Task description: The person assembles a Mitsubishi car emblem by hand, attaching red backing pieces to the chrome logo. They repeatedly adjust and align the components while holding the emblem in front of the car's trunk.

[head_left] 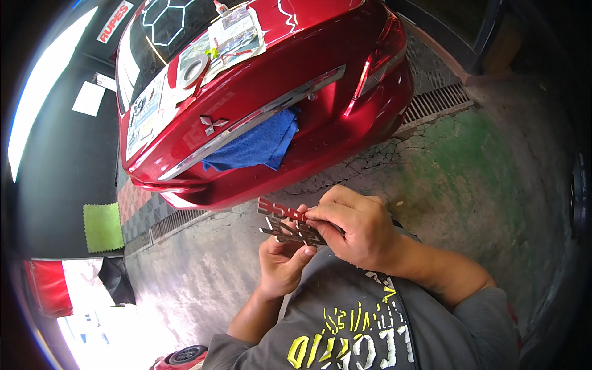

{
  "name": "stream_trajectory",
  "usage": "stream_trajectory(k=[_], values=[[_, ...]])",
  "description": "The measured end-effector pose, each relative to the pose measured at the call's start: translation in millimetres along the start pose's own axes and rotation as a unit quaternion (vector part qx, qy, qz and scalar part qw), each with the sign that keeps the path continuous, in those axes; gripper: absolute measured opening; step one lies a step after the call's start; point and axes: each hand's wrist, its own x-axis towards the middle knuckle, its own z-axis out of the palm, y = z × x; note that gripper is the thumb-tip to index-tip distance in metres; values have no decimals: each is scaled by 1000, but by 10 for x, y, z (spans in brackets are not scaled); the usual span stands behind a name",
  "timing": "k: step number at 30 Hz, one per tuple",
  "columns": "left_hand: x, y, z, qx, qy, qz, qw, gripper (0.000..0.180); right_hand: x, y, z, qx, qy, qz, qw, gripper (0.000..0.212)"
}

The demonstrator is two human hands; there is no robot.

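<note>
In front of my chest, my left hand [282, 266] holds a dark car badge [279, 230] made of joined letters, gripping it between thumb and fingers. Along the badge's far side runs a red letter-shaped strip [271, 208], which looks like adhesive backing. My right hand [361, 225] is closed at the right end of this strip, thumb and forefinger pinching there. Whether the strip is partly lifted off the badge, I cannot tell. Beyond my hands stands the red car [333, 145], with a blue towel [256, 148] hanging below its chrome trim [246, 126].
On the boot lid lie paper sheets [148, 123], a roll of tape [192, 71] and a small bottle [221, 7]. A silver emblem [213, 125] sits above the trim. A floor grate [438, 102] runs beside the car. A green cloth [103, 227] lies at the left.
</note>
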Motion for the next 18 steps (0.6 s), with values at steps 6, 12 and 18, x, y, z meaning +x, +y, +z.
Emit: stream_trajectory(k=[6,12,18], values=[[-11,-4,81,32,3,0,999,61,3,50,15,-13,-33,-9,999,12],[65,-43,103,-30,-40,-89,995,59,122,63,-89,322,54,259,909,7],[16,-51,-53,-297,-39,-144,943,65,186,55,-658,205,116,213,948,6]])
